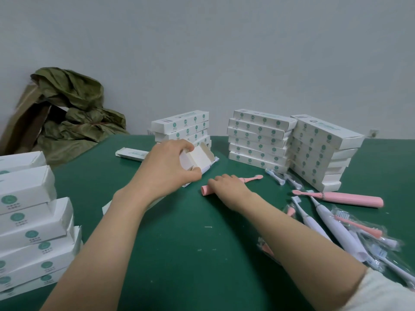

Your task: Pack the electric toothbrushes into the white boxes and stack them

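The pink toothbrush [249, 178] lies on the green table [179, 232] mid-scene, head pointing right; the right hand [226, 184] covers its handle, fingers curled down round it, probably to lift it for loading; just left, the left hand [166, 167] pinches an open white box [199, 157], thumb under and fingers on top, with the open end raised toward the brush so it can slide in; packed stacks [258, 140] stand far centre and right, clear of the work spot; another stack [31, 221] sits near left; loose toothbrushes [336, 197] wait near right, within reach.

pink toothbrush [247, 178]; white box [197, 159]; green table [190, 232]
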Demonstrator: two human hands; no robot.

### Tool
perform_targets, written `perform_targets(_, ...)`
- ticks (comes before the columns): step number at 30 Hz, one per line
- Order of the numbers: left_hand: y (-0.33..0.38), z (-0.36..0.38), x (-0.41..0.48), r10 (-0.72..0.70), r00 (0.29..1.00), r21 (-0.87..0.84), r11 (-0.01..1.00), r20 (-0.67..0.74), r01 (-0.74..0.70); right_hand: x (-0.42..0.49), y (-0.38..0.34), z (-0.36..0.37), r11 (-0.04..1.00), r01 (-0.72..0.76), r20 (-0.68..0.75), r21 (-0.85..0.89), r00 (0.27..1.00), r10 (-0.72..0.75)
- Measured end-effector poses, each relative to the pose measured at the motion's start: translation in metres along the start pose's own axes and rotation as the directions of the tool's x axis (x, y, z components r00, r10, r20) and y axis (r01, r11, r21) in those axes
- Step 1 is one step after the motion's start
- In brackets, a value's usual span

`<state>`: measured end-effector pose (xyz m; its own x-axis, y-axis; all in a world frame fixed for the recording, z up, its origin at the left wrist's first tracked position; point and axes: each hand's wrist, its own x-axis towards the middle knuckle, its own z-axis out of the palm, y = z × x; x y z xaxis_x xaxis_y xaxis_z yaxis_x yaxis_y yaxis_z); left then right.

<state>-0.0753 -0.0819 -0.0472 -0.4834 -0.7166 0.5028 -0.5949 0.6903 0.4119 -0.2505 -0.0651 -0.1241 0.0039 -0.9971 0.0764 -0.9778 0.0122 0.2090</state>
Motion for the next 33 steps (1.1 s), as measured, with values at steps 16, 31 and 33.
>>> perform_targets(16, 0.0, 0.014, -0.002, -0.075, 0.996, 0.067, 0.995, 0.038, 0.072, -0.088, 0.011, -0.107, 0.114, 0.571, -0.428, 0.813, 0.453, 0.782)
perform_targets(31, 0.033, 0.011, 0.0, 0.103, 0.987, -0.112, 0.987, -0.121, -0.117, -0.078, -0.01, -0.092, 0.598, 0.235, -0.552, 0.766, 0.718, 0.424)
perform_targets(33, 0.028, 0.012, 0.0, 0.092, 0.991, -0.072, 0.992, -0.099, -0.1, -0.086, 0.0, -0.098, 0.638, 0.179, -0.522, 0.748, 0.753, 0.4)
